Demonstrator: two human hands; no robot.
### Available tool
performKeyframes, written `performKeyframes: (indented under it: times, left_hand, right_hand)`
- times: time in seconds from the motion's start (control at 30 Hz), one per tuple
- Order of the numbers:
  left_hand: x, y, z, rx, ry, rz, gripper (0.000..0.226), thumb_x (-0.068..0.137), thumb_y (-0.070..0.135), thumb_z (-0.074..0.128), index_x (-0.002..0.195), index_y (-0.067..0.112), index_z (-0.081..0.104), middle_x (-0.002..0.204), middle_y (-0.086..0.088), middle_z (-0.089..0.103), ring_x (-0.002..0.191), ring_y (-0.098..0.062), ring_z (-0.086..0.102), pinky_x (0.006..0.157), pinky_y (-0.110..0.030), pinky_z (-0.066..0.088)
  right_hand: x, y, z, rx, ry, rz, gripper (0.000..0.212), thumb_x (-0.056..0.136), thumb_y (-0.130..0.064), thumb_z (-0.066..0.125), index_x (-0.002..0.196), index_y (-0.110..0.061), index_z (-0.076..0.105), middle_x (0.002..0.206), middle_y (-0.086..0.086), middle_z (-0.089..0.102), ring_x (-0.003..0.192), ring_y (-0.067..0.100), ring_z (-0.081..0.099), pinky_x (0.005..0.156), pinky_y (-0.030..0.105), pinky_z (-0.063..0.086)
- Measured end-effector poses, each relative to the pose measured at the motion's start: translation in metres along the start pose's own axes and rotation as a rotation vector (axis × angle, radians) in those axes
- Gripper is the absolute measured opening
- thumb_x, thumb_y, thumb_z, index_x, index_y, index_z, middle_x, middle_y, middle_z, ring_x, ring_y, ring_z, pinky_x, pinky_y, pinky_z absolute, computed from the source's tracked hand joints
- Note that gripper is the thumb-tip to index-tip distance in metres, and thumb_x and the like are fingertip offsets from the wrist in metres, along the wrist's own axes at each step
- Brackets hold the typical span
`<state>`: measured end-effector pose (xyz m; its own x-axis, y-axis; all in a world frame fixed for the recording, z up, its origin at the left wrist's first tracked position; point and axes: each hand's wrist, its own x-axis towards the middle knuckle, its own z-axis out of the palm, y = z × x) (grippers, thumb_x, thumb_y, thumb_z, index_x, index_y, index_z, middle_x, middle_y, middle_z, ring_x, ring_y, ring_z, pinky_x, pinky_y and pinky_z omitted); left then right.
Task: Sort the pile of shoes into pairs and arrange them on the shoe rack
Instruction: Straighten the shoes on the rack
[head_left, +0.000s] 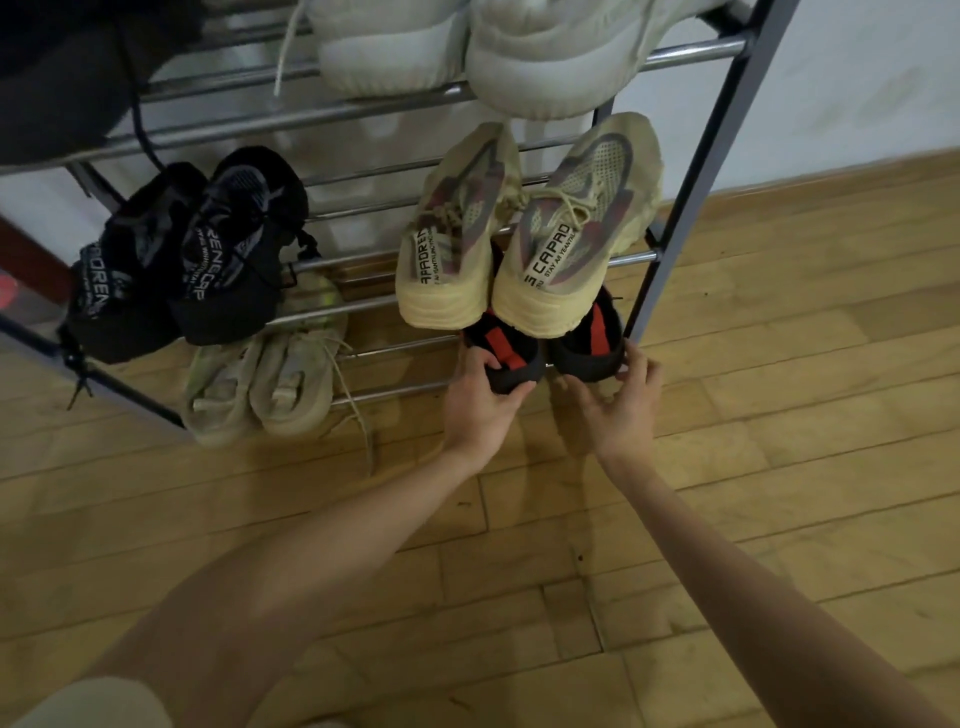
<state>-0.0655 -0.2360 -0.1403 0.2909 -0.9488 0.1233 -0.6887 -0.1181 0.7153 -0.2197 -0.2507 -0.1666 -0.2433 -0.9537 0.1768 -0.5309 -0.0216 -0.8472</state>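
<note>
Four pairs already sit on the metal-bar shoe rack (363, 111); left hand (480, 402) grips one black-and-red knit shoe (506, 358), right hand (621, 402), fingers loosely spread, touches its mate (589, 345).

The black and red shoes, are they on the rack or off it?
On it: black and red shoes sit on the metal shoe rack's lowest bars, heels outward, left hand gripping one.

A shoe rack (691, 208) fills the upper frame, pairs side by side on its rails: one pair (182, 260) at left, another (524, 228) at right, a third (270, 379) lower centre, two hands (478, 400) beneath on the floor (779, 467).
</note>
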Motion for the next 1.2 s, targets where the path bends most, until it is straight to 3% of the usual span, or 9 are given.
performKeyframes:
  times: [0.13,0.27,0.4,0.5,0.7,0.83,1.0,1.13,1.2]
  left_hand:
    - [0.0,0.005,-0.017,0.056,-0.148,0.046,0.057,0.082,0.027,0.072,0.125,0.009,0.04,0.121,-0.008,0.056,0.105,-0.022,0.059,0.07,-0.01,0.035]
    - [-0.02,0.008,-0.055,0.108,-0.3,0.011,0.053,0.085,0.029,0.067,0.13,0.015,0.042,0.121,0.001,0.059,0.104,-0.011,0.057,0.079,-0.019,0.043]
    - [-0.035,0.014,-0.117,0.125,-0.131,0.364,0.022,0.087,0.031,0.063,0.103,0.018,0.057,0.083,0.011,0.062,0.073,-0.003,0.06,0.062,-0.021,0.053]
    - [-0.024,0.025,-0.15,0.137,0.104,0.621,0.031,0.082,0.029,0.067,0.101,0.007,0.057,0.087,-0.002,0.057,0.075,-0.01,0.053,0.065,-0.022,0.049]
    - [0.027,0.033,-0.17,0.291,-0.235,0.488,0.084,0.072,0.047,0.076,0.143,0.03,0.034,0.145,-0.01,0.023,0.136,-0.026,0.029,0.114,-0.039,0.029]
    - [0.041,0.034,-0.168,0.187,-0.349,0.481,0.076,0.084,0.029,0.069,0.148,0.031,0.029,0.155,-0.001,0.022,0.141,-0.018,0.025,0.11,-0.026,0.02]
    - [0.041,0.036,-0.162,0.135,-0.273,0.527,0.064,0.082,0.031,0.07,0.139,0.023,0.043,0.146,0.001,0.041,0.132,-0.017,0.04,0.107,-0.033,0.036]
    - [0.037,0.044,-0.152,0.145,-0.199,0.567,0.062,0.082,0.036,0.069,0.137,0.023,0.045,0.143,0.003,0.044,0.127,-0.015,0.045,0.099,-0.024,0.037]
    - [0.037,0.05,-0.146,0.138,-0.169,0.569,0.062,0.082,0.039,0.068,0.137,0.023,0.044,0.141,0.002,0.045,0.125,-0.015,0.046,0.098,-0.028,0.041]
  right_hand:
    - [-0.012,-0.023,-0.009,0.035,0.188,-0.016,0.063,0.084,-0.031,0.071,0.133,-0.004,0.042,0.118,0.011,0.044,0.111,0.028,0.048,0.095,0.045,0.045]
    - [-0.018,-0.062,-0.029,0.178,0.376,-0.173,0.039,0.095,-0.021,0.056,0.127,-0.003,0.044,0.109,0.003,0.043,0.101,0.016,0.046,0.086,0.031,0.043]
    - [-0.018,-0.094,-0.035,0.191,0.217,-0.303,0.051,0.094,-0.027,0.056,0.137,-0.006,0.039,0.124,0.015,0.042,0.115,0.021,0.044,0.097,0.024,0.039]
    - [-0.018,-0.113,-0.034,0.147,0.083,-0.345,0.065,0.088,-0.042,0.061,0.145,-0.022,0.034,0.139,0.014,0.032,0.133,0.021,0.032,0.109,0.028,0.033]
    - [-0.004,-0.134,-0.034,-0.045,0.002,-0.334,0.062,0.082,-0.05,0.068,0.138,-0.033,0.046,0.147,0.016,0.025,0.141,0.03,0.024,0.11,0.046,0.036]
    - [0.021,-0.133,-0.054,-0.091,-0.126,-0.367,0.05,0.086,-0.037,0.069,0.132,-0.023,0.056,0.15,0.016,0.031,0.144,0.029,0.024,0.113,0.044,0.032]
    - [0.052,-0.133,-0.077,-0.139,-0.325,-0.443,0.043,0.09,-0.027,0.065,0.13,-0.016,0.055,0.152,0.011,0.034,0.148,0.021,0.017,0.114,0.037,0.027]
    - [0.053,-0.129,-0.079,-0.165,-0.315,-0.482,0.042,0.094,-0.022,0.059,0.135,-0.019,0.05,0.156,0.01,0.026,0.148,0.022,0.015,0.11,0.016,0.027]
    - [0.052,-0.124,-0.078,-0.147,-0.273,-0.513,0.04,0.095,-0.016,0.057,0.134,-0.021,0.052,0.155,0.011,0.027,0.146,0.023,0.022,0.113,0.026,0.029]
